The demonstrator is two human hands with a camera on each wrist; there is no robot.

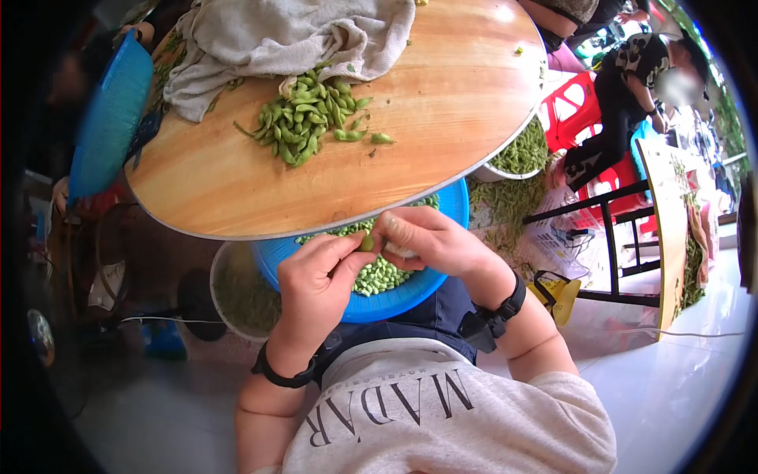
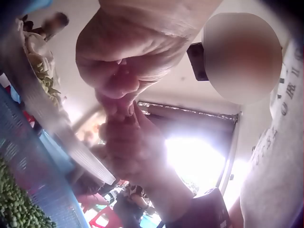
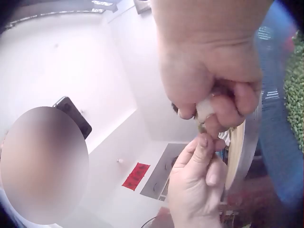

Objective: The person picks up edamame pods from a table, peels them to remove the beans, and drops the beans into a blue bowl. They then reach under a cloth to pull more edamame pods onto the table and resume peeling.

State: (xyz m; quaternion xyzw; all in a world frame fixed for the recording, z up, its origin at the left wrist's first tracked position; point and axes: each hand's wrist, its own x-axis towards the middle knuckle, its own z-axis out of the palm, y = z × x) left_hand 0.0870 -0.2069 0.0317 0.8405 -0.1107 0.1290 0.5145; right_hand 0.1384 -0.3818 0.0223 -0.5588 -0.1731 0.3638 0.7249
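A green pod (image 1: 367, 242) is pinched between the thumb and forefinger of the left hand (image 1: 316, 276), over the blue basket. Right beside it, the right hand (image 1: 430, 241) has its thumb and fingers curled at the pod's other end; a whitish piece (image 3: 205, 109) shows among its fingers in the right wrist view. Shelled green beans (image 1: 380, 276) lie in the blue basket (image 1: 339, 309) below both hands. In the left wrist view the left hand (image 2: 137, 47) hides the pod.
A pile of pods (image 1: 296, 118) and a grey cloth (image 1: 276, 39) lie on the round wooden table (image 1: 442, 103). Its edge overhangs the basket. A tub of green scraps (image 1: 521, 150) stands at the right, another tub (image 1: 237, 296) left of the basket. A person (image 1: 632, 87) sits at the right.
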